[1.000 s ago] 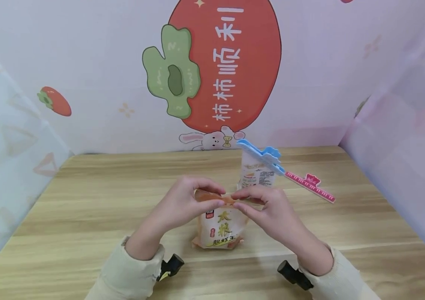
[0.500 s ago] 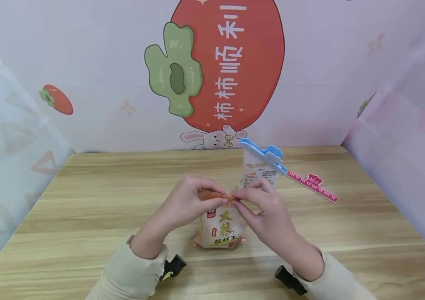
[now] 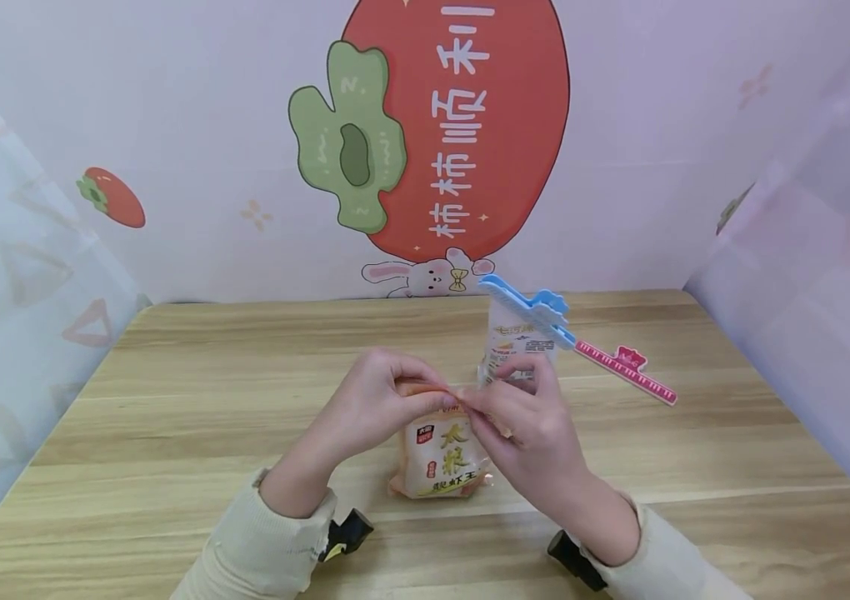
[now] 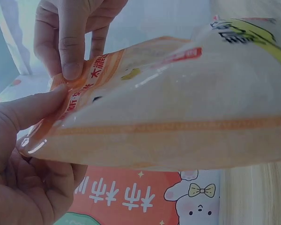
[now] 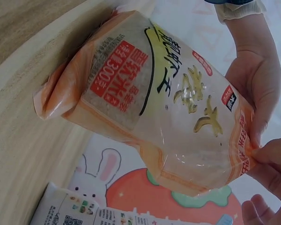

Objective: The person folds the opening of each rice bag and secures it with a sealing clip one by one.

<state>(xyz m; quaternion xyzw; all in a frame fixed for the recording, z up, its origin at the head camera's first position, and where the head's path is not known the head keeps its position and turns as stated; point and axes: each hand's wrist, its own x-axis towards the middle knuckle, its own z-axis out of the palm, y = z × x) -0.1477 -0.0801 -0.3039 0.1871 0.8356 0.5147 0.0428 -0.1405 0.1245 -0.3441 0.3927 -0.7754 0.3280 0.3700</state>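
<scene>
An orange-trimmed plastic rice bag stands upright on the table, its printed front facing me. My left hand pinches the bag's orange top edge between thumb and fingers. Close beside it, my right hand pinches the same edge near the middle, the fingertips of both hands almost meeting. In the left wrist view, the right hand has a fingertip on the orange strip while the left thumb lies over it. The right wrist view shows the bag's front and the right hand at its top edge.
Behind the right hand stands a white printed bag with a blue sealing clip across its top. A pink clip lies to its right on the wooden table. A printed backdrop rises behind.
My right hand has shifted slightly left and turned, its fingers drawing closer to the left fingertips along the bag's top edge. The left hand keeps its pinch almost unmoved.
</scene>
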